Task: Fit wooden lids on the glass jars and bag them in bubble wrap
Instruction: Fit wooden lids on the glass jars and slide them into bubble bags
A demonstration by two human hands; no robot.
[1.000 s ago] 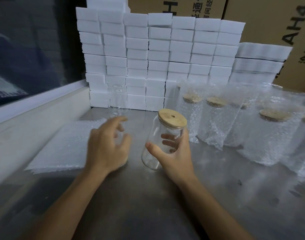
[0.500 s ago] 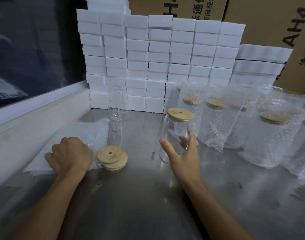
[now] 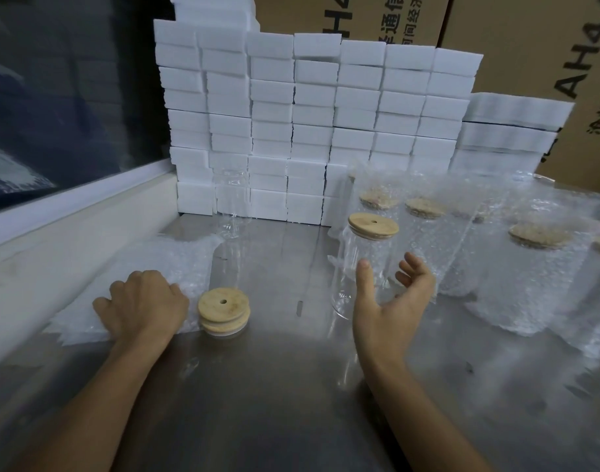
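A clear glass jar point(image 3: 356, 267) with a round wooden lid point(image 3: 373, 226) stands upright on the steel table. My right hand point(image 3: 390, 301) hovers just in front of it, fingers spread and relaxed, holding nothing. My left hand point(image 3: 142, 304) rests knuckles-up on a flat pile of bubble-wrap bags point(image 3: 148, 267) at the left; whether its fingers pinch a bag is hidden. Two loose wooden lids point(image 3: 223, 311) lie stacked beside that hand. An empty lidless jar point(image 3: 231, 202) stands at the back.
Several lidded jars in bubble-wrap bags point(image 3: 530, 267) crowd the right side of the table. A wall of white foam blocks point(image 3: 312, 124) stands at the back, cardboard boxes point(image 3: 530, 46) behind it. A white ledge point(image 3: 70, 219) borders the left edge.
My right hand set the lidded jar upright on the table and let go of it. My left hand moved left, away from the loose lids, onto the bubble-wrap pile.
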